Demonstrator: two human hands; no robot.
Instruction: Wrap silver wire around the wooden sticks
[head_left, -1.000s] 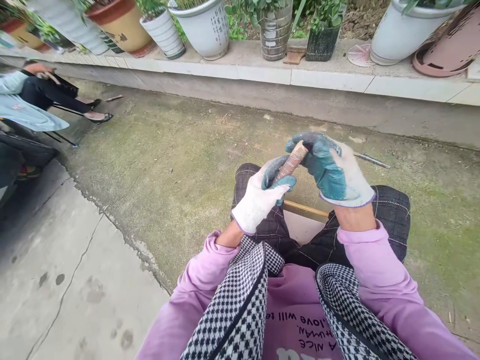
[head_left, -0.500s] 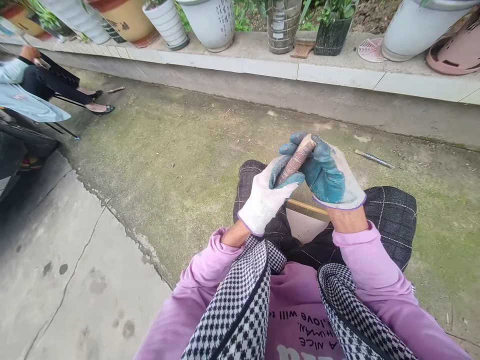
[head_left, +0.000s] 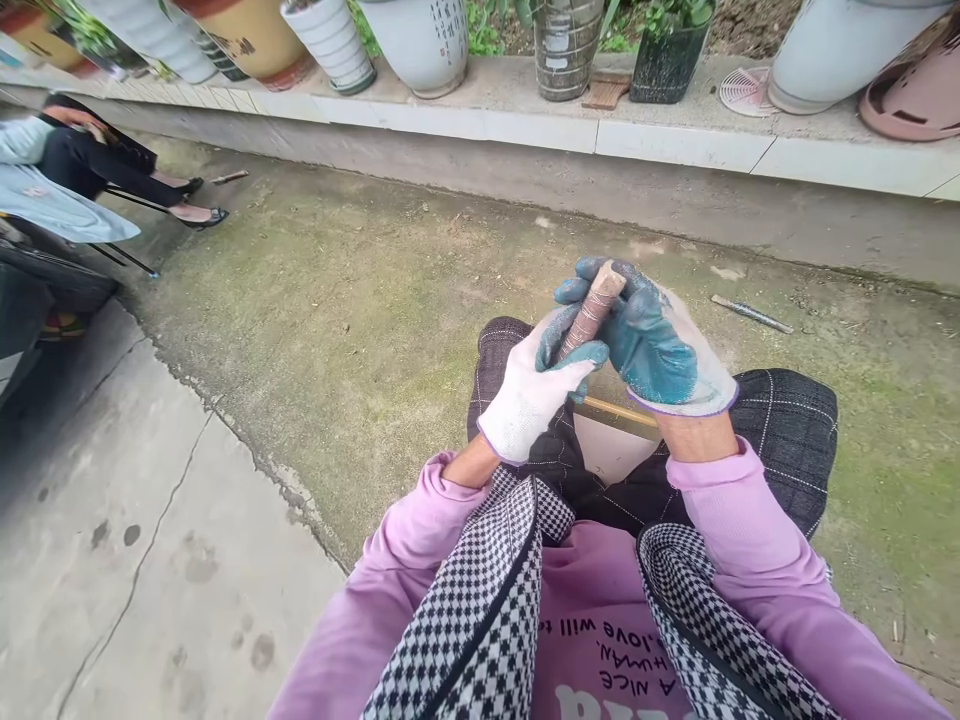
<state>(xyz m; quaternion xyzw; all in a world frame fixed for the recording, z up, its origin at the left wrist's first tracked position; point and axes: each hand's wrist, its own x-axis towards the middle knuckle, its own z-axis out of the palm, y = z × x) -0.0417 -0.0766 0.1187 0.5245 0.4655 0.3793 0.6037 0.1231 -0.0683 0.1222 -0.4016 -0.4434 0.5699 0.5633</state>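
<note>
Both my hands wear white work gloves with blue-green coated palms and fingers. My left hand (head_left: 536, 375) is closed round the lower part of a short brown stick (head_left: 589, 318) bound with thin pale windings. The stick tilts up and away, its pale bare end on top. My right hand (head_left: 656, 335) is closed at the upper right side of the stick, fingers curled against it, some of them hidden behind it. Below the hands, a yellowish rod (head_left: 619, 411) crosses between my knees above a pale surface.
A slim dark stick (head_left: 751, 314) lies on the mossy ground to the right. Potted plants, such as a white pot (head_left: 416, 45), line the tiled ledge (head_left: 525, 128) ahead. At the far left a person (head_left: 90, 165) sits beside a dark vehicle part (head_left: 52, 280).
The stick stands slightly steeper and more of its pale end shows. The hands have barely shifted, and the view has tilted a little.
</note>
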